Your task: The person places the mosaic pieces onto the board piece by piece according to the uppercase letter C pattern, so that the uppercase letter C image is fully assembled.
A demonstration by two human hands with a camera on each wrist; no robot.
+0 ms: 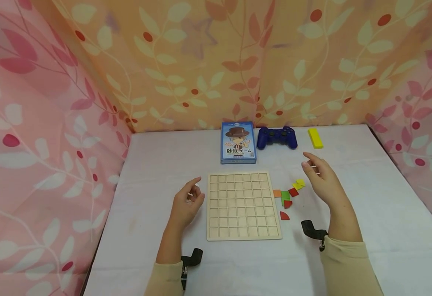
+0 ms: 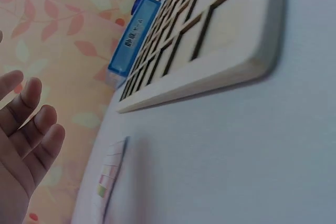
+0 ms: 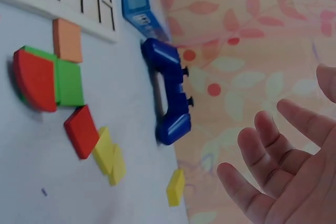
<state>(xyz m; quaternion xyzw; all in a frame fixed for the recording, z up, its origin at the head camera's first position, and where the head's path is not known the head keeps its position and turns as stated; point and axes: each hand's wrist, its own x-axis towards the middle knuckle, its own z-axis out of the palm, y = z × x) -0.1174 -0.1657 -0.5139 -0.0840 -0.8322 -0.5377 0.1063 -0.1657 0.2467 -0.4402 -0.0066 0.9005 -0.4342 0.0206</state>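
A pale wooden grid board (image 1: 242, 205) lies flat on the white table, its cells bare; its edge also shows in the left wrist view (image 2: 210, 72). My left hand (image 1: 188, 200) hovers just left of the board, fingers loosely relaxed and holding nothing (image 2: 23, 140). My right hand (image 1: 321, 179) hangs above the table right of the board, fingers spread and relaxed, nothing in it (image 3: 283, 171). Between the board and that hand lie small tiles: an orange one (image 1: 276, 193), a green one (image 1: 285, 196), red ones (image 1: 293, 192) and yellow ones (image 1: 299, 183).
At the back stand a blue card game box (image 1: 238, 142), a dark blue game controller (image 1: 277, 137) and a yellow block (image 1: 315, 137). Flowered curtains (image 1: 216, 61) wall in the table on three sides. A small striped paper strip (image 2: 111, 169) lies near my left hand.
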